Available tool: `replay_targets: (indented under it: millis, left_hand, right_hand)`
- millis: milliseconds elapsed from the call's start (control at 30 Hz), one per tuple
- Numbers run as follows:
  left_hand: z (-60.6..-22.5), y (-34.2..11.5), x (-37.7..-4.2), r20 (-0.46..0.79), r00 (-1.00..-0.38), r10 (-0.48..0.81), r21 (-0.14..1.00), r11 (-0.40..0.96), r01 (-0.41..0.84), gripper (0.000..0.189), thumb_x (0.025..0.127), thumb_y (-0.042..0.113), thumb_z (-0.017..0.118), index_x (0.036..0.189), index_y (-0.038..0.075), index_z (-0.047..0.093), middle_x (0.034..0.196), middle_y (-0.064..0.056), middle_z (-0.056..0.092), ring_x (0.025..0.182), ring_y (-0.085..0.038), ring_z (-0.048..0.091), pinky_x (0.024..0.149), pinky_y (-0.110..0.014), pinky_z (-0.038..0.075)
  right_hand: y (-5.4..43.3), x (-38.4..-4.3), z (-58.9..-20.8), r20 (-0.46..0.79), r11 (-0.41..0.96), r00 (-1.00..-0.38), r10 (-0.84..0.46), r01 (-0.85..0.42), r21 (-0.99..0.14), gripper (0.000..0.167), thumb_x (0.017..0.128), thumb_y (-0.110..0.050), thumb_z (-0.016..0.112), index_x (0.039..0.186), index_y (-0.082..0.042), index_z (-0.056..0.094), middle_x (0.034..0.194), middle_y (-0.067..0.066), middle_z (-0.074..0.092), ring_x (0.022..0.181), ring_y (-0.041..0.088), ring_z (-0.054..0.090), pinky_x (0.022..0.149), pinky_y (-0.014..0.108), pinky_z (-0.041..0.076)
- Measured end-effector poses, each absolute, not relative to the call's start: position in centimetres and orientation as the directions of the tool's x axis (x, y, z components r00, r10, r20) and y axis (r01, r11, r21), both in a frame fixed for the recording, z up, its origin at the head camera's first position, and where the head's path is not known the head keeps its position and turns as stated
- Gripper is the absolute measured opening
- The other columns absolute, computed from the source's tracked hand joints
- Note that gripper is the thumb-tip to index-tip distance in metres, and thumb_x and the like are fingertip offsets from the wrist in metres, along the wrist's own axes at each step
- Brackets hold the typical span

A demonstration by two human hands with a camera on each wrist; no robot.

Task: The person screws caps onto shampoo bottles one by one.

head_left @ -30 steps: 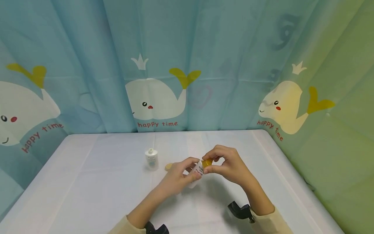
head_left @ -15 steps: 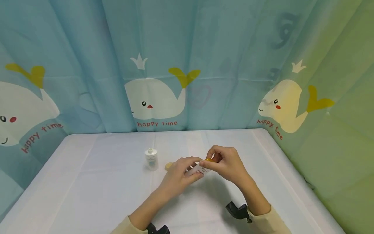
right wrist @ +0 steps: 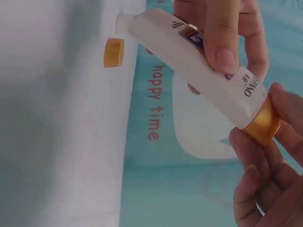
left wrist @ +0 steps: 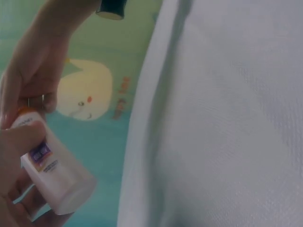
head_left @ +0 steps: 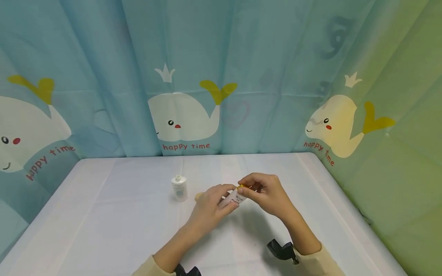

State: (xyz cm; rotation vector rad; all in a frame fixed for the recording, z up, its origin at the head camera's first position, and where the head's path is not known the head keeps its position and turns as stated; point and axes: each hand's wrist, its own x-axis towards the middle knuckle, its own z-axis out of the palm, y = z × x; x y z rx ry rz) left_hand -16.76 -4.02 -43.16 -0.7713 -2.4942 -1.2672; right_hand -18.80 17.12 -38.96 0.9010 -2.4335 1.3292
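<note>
A white bottle with printed lettering (head_left: 236,197) is gripped by my left hand (head_left: 208,207), thumb on one side and fingers behind it. It is held tilted above the table. In the right wrist view a gold cap (right wrist: 262,120) sits on the bottle's end. My right hand (head_left: 269,193) pinches this cap between thumb and fingers. To the left, a second white bottle (head_left: 179,188) stands upright with its neck uncovered. A loose gold cap (head_left: 198,196) lies between it and my left hand, partly hidden by that hand in the head view.
A white cloth covers the table (head_left: 121,230). Behind it hangs a blue-green curtain (head_left: 269,126) with whale prints. Black wrist mounts (head_left: 282,251) sit at both sleeves.
The right hand's fingers have shifted around the cap, turning their grip. The bottle dipped flatter half a second ago and now tilts up again. The standing bottle and loose cap have stayed put.
</note>
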Motion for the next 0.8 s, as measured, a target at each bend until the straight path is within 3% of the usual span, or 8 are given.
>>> replay_targets:
  millis: [100,333,533,800]
  left_hand:
    - [-43.2,-3.8,-16.7,0.453,-0.833,0.317,0.673,0.491,0.553,0.037,0.088,0.031,0.077,0.123,0.022,0.064,0.104,0.008,0.068,0.091,-0.005,0.063,0.074,-0.023,0.055]
    - [-42.8,-3.7,-17.4,0.386,-0.896,0.220,0.793,0.417,0.444,0.035,0.090,0.031,0.074,0.122,0.023,0.061,0.101,0.008,0.067,0.084,-0.007,0.065,0.073,-0.024,0.056]
    - [-43.0,-3.7,-18.9,0.353,-0.916,0.193,0.868,0.298,0.397,0.036,0.090,0.026,0.076,0.122,0.023,0.060,0.104,0.003,0.068,0.091,-0.011,0.066,0.079,-0.028,0.058]
    - [-43.0,-2.8,-20.3,0.282,-0.928,0.245,0.916,0.218,0.336,0.037,0.092,0.035,0.073,0.125,0.028,0.058,0.111,0.002,0.066,0.096,-0.016,0.064,0.079,-0.030,0.057]
  right_hand:
    - [17.1,-18.9,-39.0,0.466,0.407,-0.792,-0.394,-0.605,-0.685,0.019,0.085,-0.015,0.080,0.103,-0.014,0.075,0.091,-0.003,0.075,0.071,0.011,0.066,0.060,0.028,0.055]
    - [17.5,-19.5,-39.2,0.425,0.427,-0.814,-0.396,-0.573,-0.699,0.031,0.090,-0.020,0.076,0.120,-0.017,0.069,0.111,-0.002,0.072,0.089,0.015,0.071,0.073,0.032,0.058]
    - [17.6,-20.0,-40.1,0.334,0.416,-0.861,-0.384,-0.484,-0.770,0.030,0.091,-0.026,0.075,0.119,-0.021,0.067,0.104,-0.002,0.072,0.085,0.017,0.072,0.072,0.034,0.059]
    - [17.6,-20.5,-41.3,0.332,0.400,-0.890,-0.313,-0.441,-0.803,0.025,0.091,-0.025,0.075,0.112,-0.015,0.069,0.096,0.003,0.072,0.076,0.017,0.072,0.067,0.029,0.058]
